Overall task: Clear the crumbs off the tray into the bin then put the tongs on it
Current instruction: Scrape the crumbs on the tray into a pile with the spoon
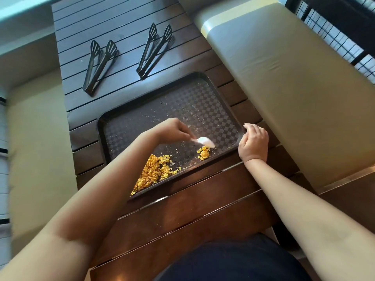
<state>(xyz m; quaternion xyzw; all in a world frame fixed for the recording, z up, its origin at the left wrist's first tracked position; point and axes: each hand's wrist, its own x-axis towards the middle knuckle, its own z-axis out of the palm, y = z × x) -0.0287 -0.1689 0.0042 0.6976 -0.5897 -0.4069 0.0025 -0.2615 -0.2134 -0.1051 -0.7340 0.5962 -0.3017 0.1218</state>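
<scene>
Diagonally across the worktop [121, 27] lies our tray [182, 102], crumbs [154, 172] heaped at its near edge. Our left hand [174, 128] pinches a white spoon [205, 141] pointing right; our right hand [253, 141] grips the tray's corner. Two tongs [100, 66] [155, 49] lie beyond, tips pointing away.

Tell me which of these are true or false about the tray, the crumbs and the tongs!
1. Two pairs of tongs lie on the table. True.
2. The tongs are on the tray. False: they lie beyond it.
3. The left hand holds a white spoon. True.
4. All crumbs form one pile. False: a big pile and a small pile.
5. The right hand holds the tray's edge. True.
</scene>
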